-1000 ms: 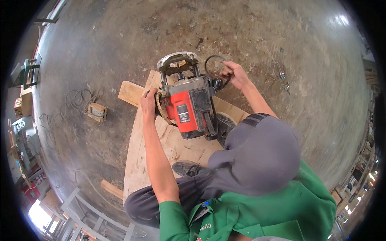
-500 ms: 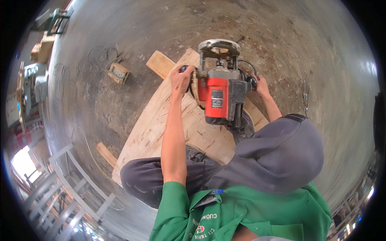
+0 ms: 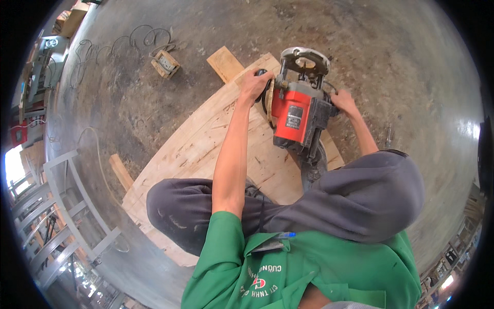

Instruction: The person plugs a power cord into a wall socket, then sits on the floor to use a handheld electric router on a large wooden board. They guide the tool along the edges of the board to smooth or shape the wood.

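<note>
A red and black electric router (image 3: 298,116) with a round metal base stands on a large curved plywood panel (image 3: 206,149) that lies on the concrete floor. My left hand (image 3: 256,82) grips the router's left handle. My right hand (image 3: 343,101) grips its right handle. I crouch over the panel, with my grey trouser knees (image 3: 360,201) below the tool.
A short wooden plank (image 3: 225,63) lies under the panel's far end, and another wood strip (image 3: 121,172) lies at its left. A small wooden socket box (image 3: 165,63) with looped cable sits on the floor up left. Metal frames (image 3: 67,216) stand at the lower left.
The view has swung, so the router and panel sit further right and higher in the frame. Both hands have stayed on the router's handles.
</note>
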`<state>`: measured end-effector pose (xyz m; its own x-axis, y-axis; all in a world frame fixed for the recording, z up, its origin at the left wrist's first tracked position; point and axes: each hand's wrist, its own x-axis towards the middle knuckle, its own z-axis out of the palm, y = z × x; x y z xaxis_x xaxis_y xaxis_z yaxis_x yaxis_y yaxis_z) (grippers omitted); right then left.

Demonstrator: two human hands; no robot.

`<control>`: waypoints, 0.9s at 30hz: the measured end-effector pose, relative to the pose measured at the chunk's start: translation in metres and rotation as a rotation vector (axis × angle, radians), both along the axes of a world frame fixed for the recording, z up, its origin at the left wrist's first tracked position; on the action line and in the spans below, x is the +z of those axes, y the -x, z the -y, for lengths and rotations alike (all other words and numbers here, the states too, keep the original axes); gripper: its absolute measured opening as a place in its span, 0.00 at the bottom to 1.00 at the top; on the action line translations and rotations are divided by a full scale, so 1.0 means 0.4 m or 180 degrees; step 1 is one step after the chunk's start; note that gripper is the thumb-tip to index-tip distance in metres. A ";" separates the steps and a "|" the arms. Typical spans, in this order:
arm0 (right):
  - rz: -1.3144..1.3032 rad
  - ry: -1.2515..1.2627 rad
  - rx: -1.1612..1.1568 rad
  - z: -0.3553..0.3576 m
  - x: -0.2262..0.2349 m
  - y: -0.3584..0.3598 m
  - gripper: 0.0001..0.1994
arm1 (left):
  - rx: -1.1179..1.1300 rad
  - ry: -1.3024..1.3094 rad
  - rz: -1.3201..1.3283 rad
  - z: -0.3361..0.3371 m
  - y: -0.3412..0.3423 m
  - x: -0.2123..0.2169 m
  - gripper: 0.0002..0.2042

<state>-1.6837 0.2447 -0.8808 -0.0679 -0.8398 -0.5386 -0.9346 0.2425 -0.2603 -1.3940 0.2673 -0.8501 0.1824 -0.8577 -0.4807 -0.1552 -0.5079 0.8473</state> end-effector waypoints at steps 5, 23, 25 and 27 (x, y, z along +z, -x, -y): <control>0.1292 -0.1415 -0.0535 0.003 0.001 0.023 0.17 | -0.0001 0.0284 0.0459 -0.015 -0.003 0.012 0.14; 0.4033 -0.0674 -0.1737 -0.149 0.159 -0.149 0.08 | 0.1264 0.1263 -0.0879 -0.149 -0.162 0.051 0.14; 0.4007 -0.0517 -0.1633 -0.170 0.178 -0.197 0.08 | 0.1259 0.1515 -0.0983 -0.166 -0.203 0.060 0.18; 0.4011 -0.0548 -0.1314 -0.197 0.227 -0.249 0.09 | 0.1702 0.1693 -0.1252 -0.189 -0.249 0.053 0.17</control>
